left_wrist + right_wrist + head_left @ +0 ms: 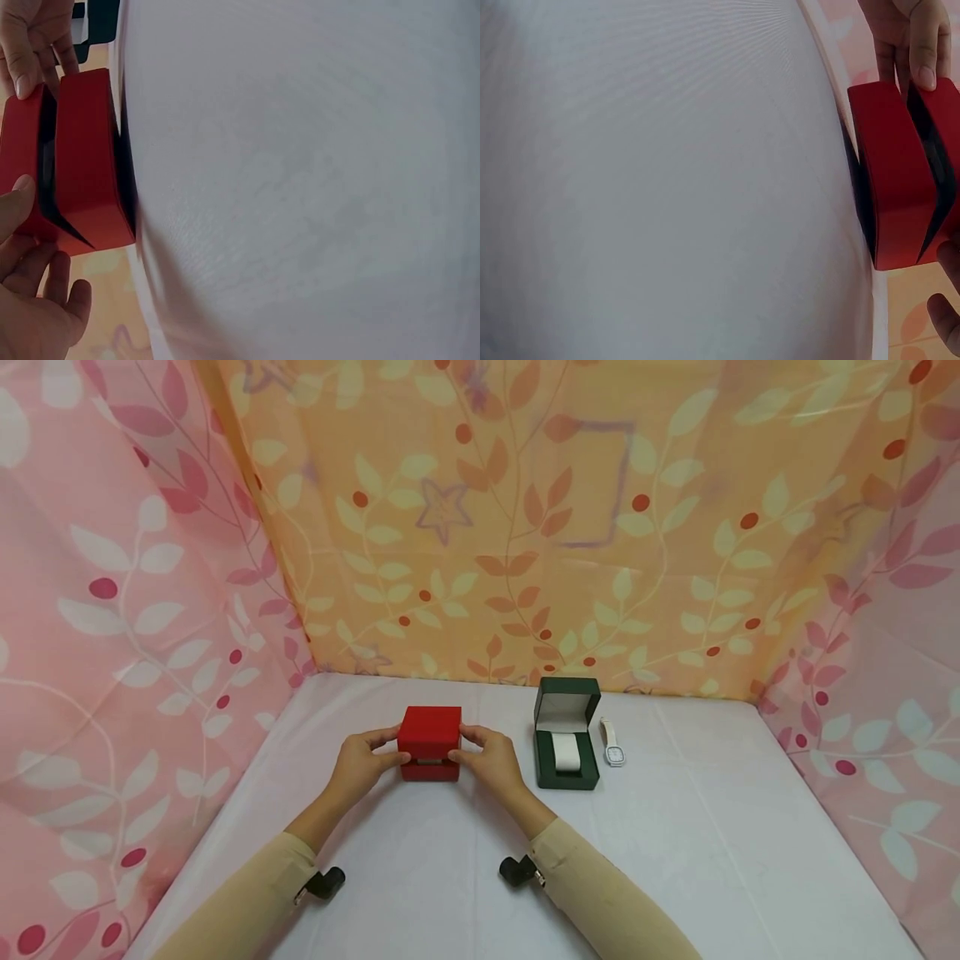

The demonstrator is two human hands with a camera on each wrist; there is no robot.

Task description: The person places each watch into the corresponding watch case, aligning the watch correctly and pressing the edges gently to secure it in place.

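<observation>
A red hinged box (429,733) stands on the white tablecloth (465,843), its lid raised a crack so a dark gap shows along the front. My left hand (390,749) grips its left side, thumb at the seam and fingers on the lid. My right hand (465,747) grips the right side the same way. In the left wrist view the red box (84,169) shows the wedge-shaped gap, with my left hand's thumb (15,201) at the seam. The right wrist view shows the red box (892,180) with the left hand's fingers (911,45) on its far side.
An open dark green box (567,739) with a white cushion stands to the right of the red box. A white wristwatch (612,746) lies flat beside it. Pink and orange leaf-print curtains (525,527) wall the table on three sides.
</observation>
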